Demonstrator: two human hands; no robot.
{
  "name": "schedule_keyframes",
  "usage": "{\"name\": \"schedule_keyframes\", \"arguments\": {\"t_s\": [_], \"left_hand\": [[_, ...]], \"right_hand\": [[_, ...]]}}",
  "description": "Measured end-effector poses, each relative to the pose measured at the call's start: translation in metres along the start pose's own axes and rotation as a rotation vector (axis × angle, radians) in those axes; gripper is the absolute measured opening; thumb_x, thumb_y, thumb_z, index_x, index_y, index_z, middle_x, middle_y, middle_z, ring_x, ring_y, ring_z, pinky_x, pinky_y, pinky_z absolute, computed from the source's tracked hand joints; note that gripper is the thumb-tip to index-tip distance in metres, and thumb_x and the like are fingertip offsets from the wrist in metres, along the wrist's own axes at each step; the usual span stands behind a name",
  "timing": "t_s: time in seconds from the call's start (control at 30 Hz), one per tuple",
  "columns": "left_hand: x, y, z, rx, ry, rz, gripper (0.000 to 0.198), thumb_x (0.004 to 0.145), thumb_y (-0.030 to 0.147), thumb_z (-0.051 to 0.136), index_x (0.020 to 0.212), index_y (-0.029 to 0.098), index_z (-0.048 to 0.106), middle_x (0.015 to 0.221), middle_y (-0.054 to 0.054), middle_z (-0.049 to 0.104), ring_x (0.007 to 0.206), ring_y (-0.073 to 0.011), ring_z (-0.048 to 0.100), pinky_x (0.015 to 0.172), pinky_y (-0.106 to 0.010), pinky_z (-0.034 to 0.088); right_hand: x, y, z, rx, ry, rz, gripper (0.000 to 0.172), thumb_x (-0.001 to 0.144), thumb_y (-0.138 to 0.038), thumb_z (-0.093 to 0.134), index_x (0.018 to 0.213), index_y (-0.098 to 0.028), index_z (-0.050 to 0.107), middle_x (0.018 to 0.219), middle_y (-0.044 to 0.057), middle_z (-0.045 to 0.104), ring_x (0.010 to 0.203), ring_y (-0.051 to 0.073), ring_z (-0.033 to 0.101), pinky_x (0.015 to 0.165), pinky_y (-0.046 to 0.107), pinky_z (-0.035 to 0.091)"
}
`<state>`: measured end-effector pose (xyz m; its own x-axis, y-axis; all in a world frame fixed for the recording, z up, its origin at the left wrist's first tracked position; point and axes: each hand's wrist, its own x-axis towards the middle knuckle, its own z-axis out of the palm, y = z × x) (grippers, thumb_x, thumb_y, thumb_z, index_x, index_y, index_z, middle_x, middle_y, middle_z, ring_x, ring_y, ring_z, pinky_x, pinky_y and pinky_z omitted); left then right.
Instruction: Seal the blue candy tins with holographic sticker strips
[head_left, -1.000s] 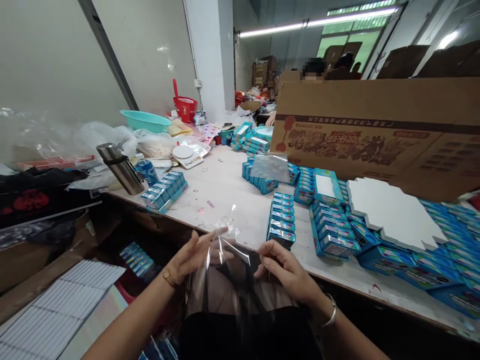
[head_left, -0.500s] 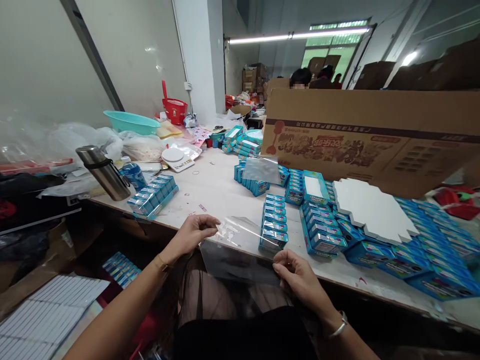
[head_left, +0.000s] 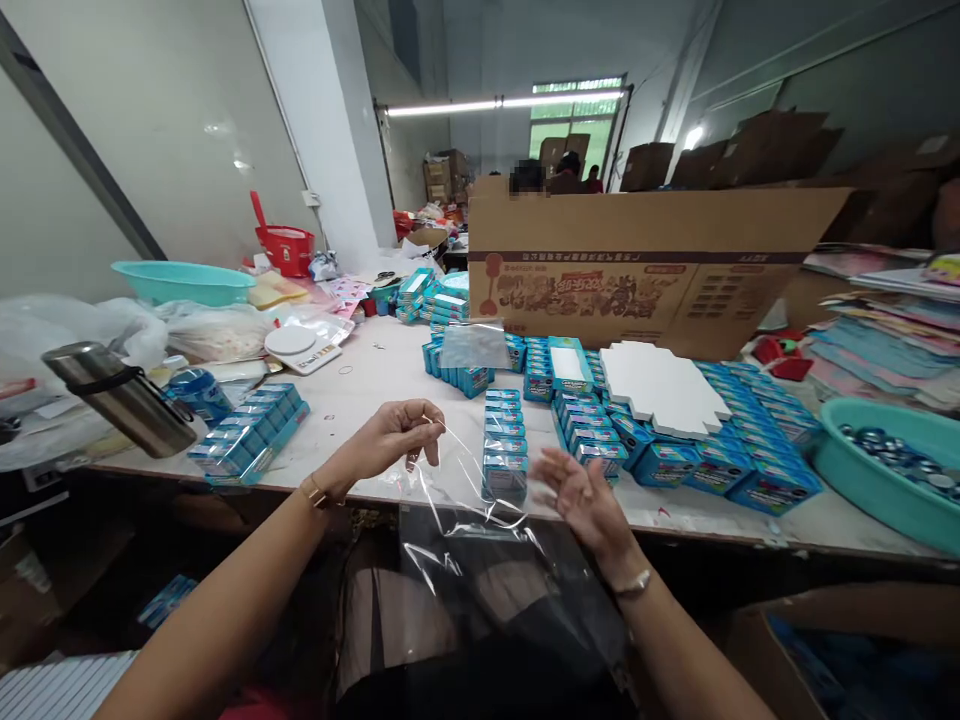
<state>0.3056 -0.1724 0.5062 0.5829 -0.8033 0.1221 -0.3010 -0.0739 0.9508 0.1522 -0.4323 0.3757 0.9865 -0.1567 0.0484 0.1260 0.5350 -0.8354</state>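
Observation:
My left hand (head_left: 391, 438) is raised over the table's front edge and pinches the top corner of a clear plastic bag (head_left: 480, 545). The bag hangs down from it over my lap. My right hand (head_left: 581, 497) is open with spread fingers, beside the bag and just in front of a short row of small blue boxes (head_left: 505, 440). Its fingers hold nothing.
Many more blue boxes (head_left: 675, 455) cover the white table (head_left: 375, 385), with a white notched card (head_left: 660, 385) on top. A large cardboard box (head_left: 637, 265) stands behind. A steel flask (head_left: 120, 400), a teal basin (head_left: 892, 470) at right and another (head_left: 180, 283) at left. People work at the far end.
My right hand has let go of the bag and opened. My left hand lifted the bag, which now hangs loose. My view has swung to the right.

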Motion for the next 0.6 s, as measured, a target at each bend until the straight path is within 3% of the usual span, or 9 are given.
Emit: {"name": "schedule_keyframes", "arguments": {"t_s": [0.1, 0.23, 0.33, 0.4, 0.47, 0.53, 0.6], "left_hand": [[0.012, -0.007, 0.013, -0.160, -0.098, -0.089, 0.040, 0.076, 0.055, 0.074, 0.078, 0.017, 0.060, 0.051, -0.001, 0.065, 0.038, -0.0071, 0.044, 0.039, -0.018, 0.029], [0.015, -0.027, 0.038, -0.361, -0.101, -0.232, 0.042, 0.070, 0.053, 0.080, 0.076, 0.018, 0.059, 0.050, 0.001, 0.063, 0.035, -0.0059, 0.042, 0.038, -0.018, 0.022], [0.008, -0.044, 0.056, -0.481, -0.014, -0.233, 0.036, 0.067, 0.044, 0.085, 0.072, 0.015, 0.064, 0.064, -0.003, 0.069, 0.046, -0.0062, 0.050, 0.045, -0.018, 0.033], [0.000, -0.053, 0.068, -0.592, 0.091, -0.160, 0.032, 0.065, 0.037, 0.088, 0.069, 0.013, 0.067, 0.077, -0.005, 0.071, 0.062, -0.0091, 0.059, 0.059, -0.019, 0.045], [-0.009, -0.060, 0.082, -0.797, 0.196, -0.081, 0.031, 0.064, 0.035, 0.089, 0.065, 0.014, 0.066, 0.077, -0.003, 0.067, 0.075, -0.0126, 0.063, 0.073, -0.022, 0.050], [-0.018, -0.067, 0.096, -1.051, 0.256, -0.055, 0.034, 0.068, 0.035, 0.086, 0.062, 0.015, 0.059, 0.071, 0.001, 0.060, 0.068, -0.0103, 0.060, 0.075, -0.024, 0.052], [-0.029, -0.075, 0.110, -1.233, 0.306, -0.068, 0.034, 0.075, 0.034, 0.081, 0.064, 0.016, 0.055, 0.068, 0.005, 0.053, 0.050, -0.0033, 0.047, 0.064, -0.022, 0.050]], "right_hand": [[0.033, -0.022, 0.023, -0.064, -0.079, -0.153, 0.060, 0.073, -0.076, 0.067, 0.112, -0.030, 0.071, 0.126, 0.006, 0.067, 0.121, 0.025, 0.057, 0.099, 0.040, 0.045], [0.051, -0.026, 0.046, -0.263, -0.284, -0.077, 0.041, 0.072, -0.057, 0.082, 0.087, -0.020, 0.073, 0.091, 0.006, 0.073, 0.089, 0.020, 0.065, 0.087, 0.035, 0.047], [0.040, -0.008, 0.049, -0.097, -0.276, 0.051, 0.035, 0.071, -0.046, 0.086, 0.069, -0.020, 0.062, 0.068, -0.002, 0.064, 0.066, 0.013, 0.059, 0.071, 0.028, 0.048], [0.025, 0.009, 0.046, 0.127, -0.241, 0.098, 0.039, 0.073, -0.044, 0.085, 0.065, -0.021, 0.055, 0.057, -0.006, 0.053, 0.057, 0.010, 0.052, 0.065, 0.025, 0.047], [0.008, 0.027, 0.043, 0.298, -0.227, 0.127, 0.041, 0.076, -0.044, 0.083, 0.064, -0.022, 0.051, 0.048, -0.010, 0.038, 0.046, 0.008, 0.041, 0.060, 0.023, 0.046], [-0.009, 0.041, 0.039, 0.365, -0.218, 0.150, 0.036, 0.080, -0.044, 0.081, 0.069, -0.022, 0.054, 0.044, -0.013, 0.030, 0.038, 0.006, 0.029, 0.059, 0.022, 0.048], [-0.022, 0.051, 0.033, 0.349, -0.196, 0.176, 0.030, 0.082, -0.044, 0.078, 0.079, -0.022, 0.059, 0.047, -0.014, 0.033, 0.034, 0.004, 0.024, 0.059, 0.022, 0.049]]}}
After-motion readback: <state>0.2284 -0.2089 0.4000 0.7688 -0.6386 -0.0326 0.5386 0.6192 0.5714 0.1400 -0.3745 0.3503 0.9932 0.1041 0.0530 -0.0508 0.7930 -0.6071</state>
